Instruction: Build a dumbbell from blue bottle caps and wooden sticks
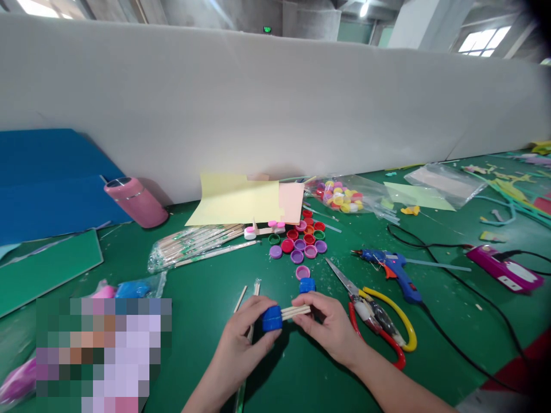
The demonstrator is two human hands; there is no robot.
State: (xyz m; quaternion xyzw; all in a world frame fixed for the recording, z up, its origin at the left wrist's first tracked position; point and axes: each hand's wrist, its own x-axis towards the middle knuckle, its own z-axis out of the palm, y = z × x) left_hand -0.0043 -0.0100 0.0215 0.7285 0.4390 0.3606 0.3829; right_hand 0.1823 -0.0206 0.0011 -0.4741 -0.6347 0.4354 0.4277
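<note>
While the left hand (243,331) pinches a blue piece (272,319) between thumb and fingers, the right hand (328,326) pinches the short pale sticks (294,312) that jut from its right side. The two hands hold this assembly just above the near middle of the green counter (196,321). Its long axis runs nearly sideways, the blue end toward the left hand and the free stick ends pointing right and slightly away from the person. Just beyond the right fingertips is another blue piece (307,285); whether the fingers touch it is hard to tell.

A narrow wrapped bundle (257,287) runs under the left hand, with a loose stick (241,299) beside it. Close on the right, scissors (365,310) lie with their blades pointing away and to the left, handles crowding the right forearm. Past them rests a blue glue gun (394,269), nozzle to the left, its cord trailing toward the person. Farther ahead, coloured caps (299,244) cluster in front of yellow paper (239,201), with bagged sticks (196,244) to the left and a tilted pink tumbler (136,202) beyond.
</note>
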